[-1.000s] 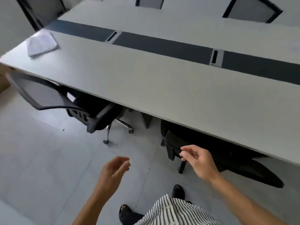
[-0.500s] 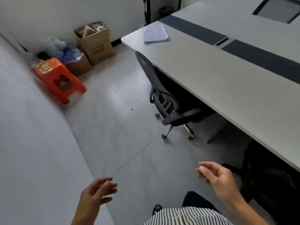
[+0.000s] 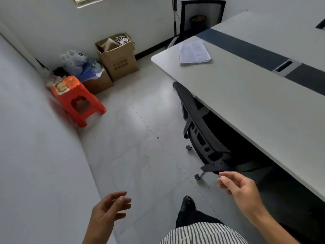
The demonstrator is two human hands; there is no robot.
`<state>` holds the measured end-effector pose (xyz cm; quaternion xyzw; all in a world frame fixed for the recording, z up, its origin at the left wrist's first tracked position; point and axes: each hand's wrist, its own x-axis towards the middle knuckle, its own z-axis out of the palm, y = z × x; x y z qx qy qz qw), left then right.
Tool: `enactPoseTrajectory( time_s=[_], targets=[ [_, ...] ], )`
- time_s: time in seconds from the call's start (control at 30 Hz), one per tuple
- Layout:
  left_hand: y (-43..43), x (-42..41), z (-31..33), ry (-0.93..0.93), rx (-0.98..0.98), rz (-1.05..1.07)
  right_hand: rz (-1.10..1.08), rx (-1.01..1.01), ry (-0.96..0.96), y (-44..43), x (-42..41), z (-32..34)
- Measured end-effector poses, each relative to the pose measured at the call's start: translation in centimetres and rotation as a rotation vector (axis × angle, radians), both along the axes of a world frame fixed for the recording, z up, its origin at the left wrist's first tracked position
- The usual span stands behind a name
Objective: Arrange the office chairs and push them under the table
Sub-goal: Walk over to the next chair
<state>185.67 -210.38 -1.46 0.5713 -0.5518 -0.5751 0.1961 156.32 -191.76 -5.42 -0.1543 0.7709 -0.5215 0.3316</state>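
A long grey table [image 3: 249, 95] with a dark centre strip fills the right side. A black mesh office chair [image 3: 198, 127] stands at its near edge, seat tucked under the top, backrest leaning out over the floor. Another black chair [image 3: 202, 16] stands at the table's far end by the wall. My right hand [image 3: 241, 191] hovers open just in front of the near chair's base, touching nothing. My left hand [image 3: 109, 210] is open and empty over the floor at the lower left.
An orange plastic stool [image 3: 77, 101] stands by the left wall, with cardboard boxes [image 3: 119, 59] and plastic bags [image 3: 75, 62] in the corner behind it. A stack of papers [image 3: 193, 52] lies on the table's corner. Grey tiled floor [image 3: 140, 155] stretches between wall and table.
The view has swung left along the table, bringing the corner clutter and the end chair into sight. Both hands stay open and empty; the near chair looks closer.
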Motion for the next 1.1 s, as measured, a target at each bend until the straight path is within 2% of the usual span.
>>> enactPoseTrajectory(
  time_s=[0.1, 0.23, 0.3, 0.4, 0.47, 0.6, 0.7, 0.77, 0.83, 0.93, 0.97, 1.03, 1.1],
  targets=[
    [-5.9, -3.6, 2.4, 0.018, -0.069, -0.061, -0.010, -0.046, 0.063, -6.9, -2.9, 1.7],
    [-11.7, -7.8, 3.4, 0.042, -0.087, -0.111, -0.011, 0.047, 0.338, -15.2, -6.8, 2.1],
    [-14.0, -9.9, 3.3, 0.054, -0.068, -0.158, 0.024, 0.180, 0.436, -19.0, -8.7, 1.6],
    [-17.8, -12.8, 2.2, 0.041, -0.022, -0.265, 0.194, 0.515, 0.388, -23.6, -10.3, -0.5],
    [-21.0, -14.8, 1.6, 0.035, 0.000, -0.363, 0.276, 0.693, 0.429, -25.3, -9.9, -2.4],
    [-27.1, -20.0, 0.7, -0.020, -0.018, -0.627, 0.215, 0.835, 0.556, -24.7, -8.2, -3.2],
    [-30.2, -25.1, -0.2, -0.080, -0.183, -0.889, 0.198, 0.894, 0.515, -23.2, -7.3, -2.2],
    [-30.9, -29.0, -1.1, -0.093, -0.385, -1.047, 0.164, 0.888, 0.444, -21.7, -7.0, -1.5],
    [-30.1, -32.5, -2.5, -0.075, -0.631, -1.213, 0.058, 0.817, 0.336, -19.7, -6.7, -1.0],
    [-27.3, -35.7, -5.6, -0.141, -0.846, -1.485, -0.177, 0.723, 0.197, -16.3, -6.7, -0.6],
    [-26.4, -36.0, -6.6, -0.200, -0.927, -1.548, -0.270, 0.738, 0.232, -15.1, -6.7, -0.8],
    [-25.2, -36.0, -8.2, -0.281, -1.070, -1.587, -0.450, 0.851, 0.424, -12.9, -6.9, -1.8],
    [-24.7, -36.2, -8.9, -0.290, -1.126, -1.567, -0.551, 0.946, 0.585, -11.5, -7.2, -3.1]
  ],
)
